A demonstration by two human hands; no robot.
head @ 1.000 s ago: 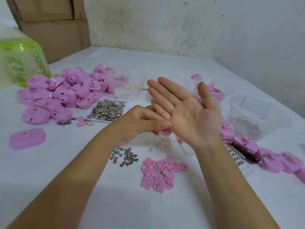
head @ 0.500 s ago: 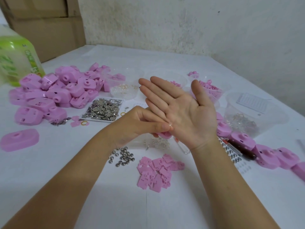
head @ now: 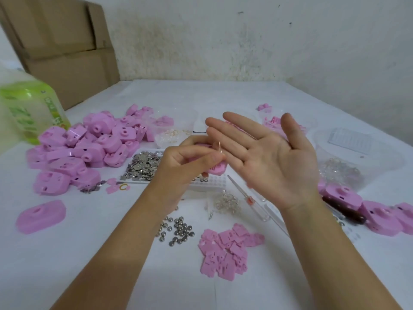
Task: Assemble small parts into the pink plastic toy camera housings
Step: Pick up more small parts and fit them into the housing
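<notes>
My left hand (head: 185, 168) is curled above the table's middle. Its thumb and forefinger pinch a small thin ring (head: 220, 146), and its other fingers hold a pink camera housing (head: 215, 170) underneath. My right hand (head: 268, 159) is held flat, palm up and fingers straight, just right of the left hand's fingertips; nothing lies on the palm. A heap of pink housings (head: 89, 144) fills the table's left side. More housings (head: 380, 217) lie at the right edge, and one housing (head: 41, 217) lies alone at front left.
In front of my hands lie steel balls (head: 176, 229), flat pink pieces (head: 228, 249) and small clear parts (head: 225, 202). A tray of metal bits (head: 145, 164) sits behind my left hand. Clear tubs (head: 362, 153), a dark-handled tool (head: 344, 212), a green bottle (head: 29, 113) and cardboard boxes (head: 67, 54) ring the table.
My left fingertips have drawn back from the right palm and lifted a small ring clear of it. The right hand stays open and flat.
</notes>
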